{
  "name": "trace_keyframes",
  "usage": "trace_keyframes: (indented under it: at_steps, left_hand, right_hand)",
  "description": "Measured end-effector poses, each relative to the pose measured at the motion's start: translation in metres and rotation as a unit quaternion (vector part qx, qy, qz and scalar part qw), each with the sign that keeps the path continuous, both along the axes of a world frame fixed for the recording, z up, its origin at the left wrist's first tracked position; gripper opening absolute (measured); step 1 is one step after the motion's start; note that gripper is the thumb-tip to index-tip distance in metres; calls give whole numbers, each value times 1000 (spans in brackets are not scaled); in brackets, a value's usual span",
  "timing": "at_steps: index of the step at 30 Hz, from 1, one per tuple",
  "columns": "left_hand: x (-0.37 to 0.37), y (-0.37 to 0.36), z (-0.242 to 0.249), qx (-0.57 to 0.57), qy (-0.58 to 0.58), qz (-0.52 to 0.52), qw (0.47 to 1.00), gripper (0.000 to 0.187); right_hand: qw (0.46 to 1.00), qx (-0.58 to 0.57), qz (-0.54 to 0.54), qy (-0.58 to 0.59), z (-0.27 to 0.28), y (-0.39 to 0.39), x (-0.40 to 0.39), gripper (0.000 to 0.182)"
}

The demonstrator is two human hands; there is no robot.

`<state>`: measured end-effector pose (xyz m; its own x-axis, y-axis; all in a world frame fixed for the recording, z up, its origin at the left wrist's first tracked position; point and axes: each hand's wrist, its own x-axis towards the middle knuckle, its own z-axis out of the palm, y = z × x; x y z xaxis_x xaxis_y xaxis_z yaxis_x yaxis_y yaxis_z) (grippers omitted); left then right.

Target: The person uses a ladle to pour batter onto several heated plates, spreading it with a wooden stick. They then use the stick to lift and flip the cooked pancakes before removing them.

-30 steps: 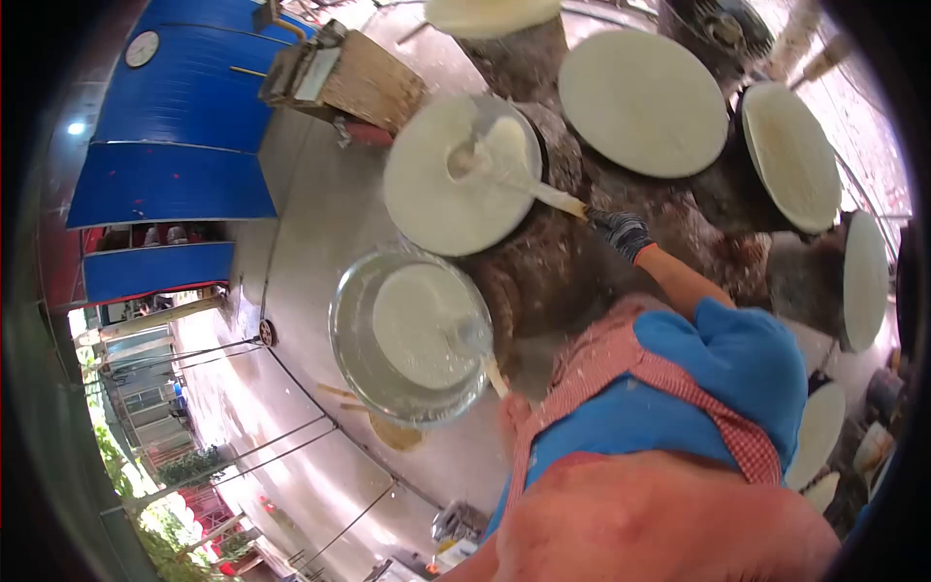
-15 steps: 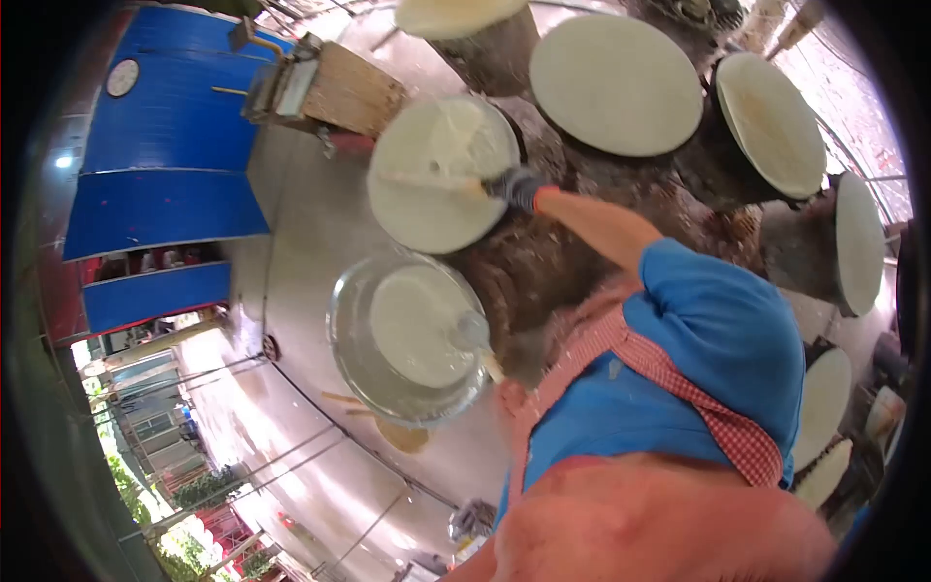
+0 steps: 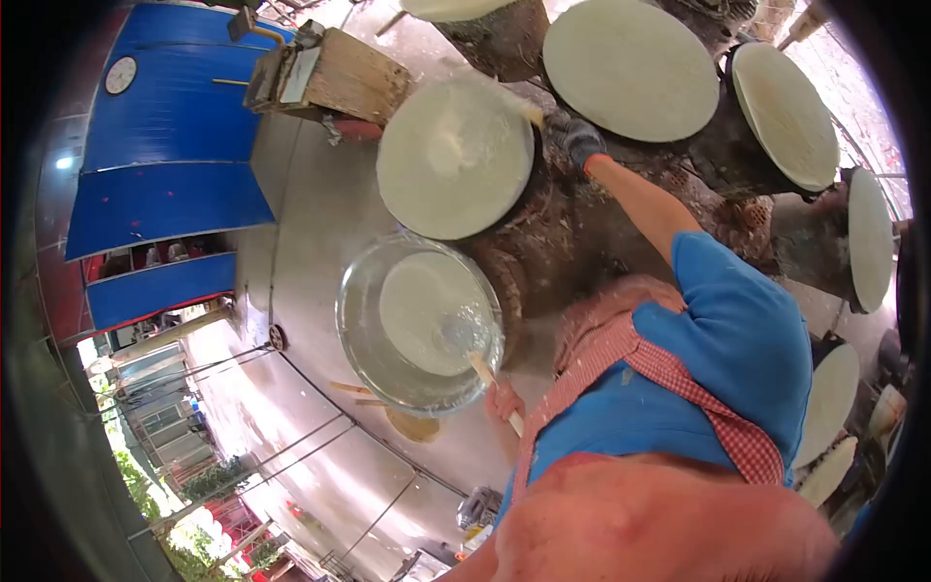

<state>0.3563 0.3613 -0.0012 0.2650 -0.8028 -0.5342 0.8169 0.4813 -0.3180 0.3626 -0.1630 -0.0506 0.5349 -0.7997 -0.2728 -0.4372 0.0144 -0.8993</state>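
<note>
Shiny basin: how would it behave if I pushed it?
The basin would probably stay stiff, judging by its smooth, metallic-looking wall. It is likely heavy, given the wide pool of pale batter inside, which might slosh if shoved.

We see a grey floor [image 3: 325, 184] around the big metal basin [image 3: 355, 325]. Directly on it, just beside the basin, we see thin sticks [image 3: 351, 388] and a flat tan disc [image 3: 412, 427]; opposite them, dark stoves [image 3: 497, 41] stand.

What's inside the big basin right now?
The basin holds pale liquid. A wooden-handled tool, held in the left hand, dips into it. The liquid covers the basin's bottom, and the tool's dipped end is too blurred to make out.
</note>
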Motion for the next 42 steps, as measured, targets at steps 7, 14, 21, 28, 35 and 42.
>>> trace_keyframes:
  at_steps: [7,14,21,28,35,42]
  left_hand:
    - [44,-28,-6,258,-128,-68,955,15]
    - [124,-141,12,228,-314,-64,920,31]
    - [146,-247,12,184,-252,-57,948,28]
    - [122,-218,14,-4,-237,-148,960,30]
    - [59,-154,30,50,-47,-212,975,36]
    - [15,-161,33,19,-206,-347,915,39]
  right_hand:
    - [863,-382,290,157,6,3,6,32]
    - [847,-391,284,221,0,8,-36,28]
    - [810,-454,197,316,-2,46,-77,19]
    - [905,-380,171,82,4,128,-103,29]
    - [893,-401,171,113,40,169,-158,29]
    - [926,-316,95,184,2,176,-228,36]
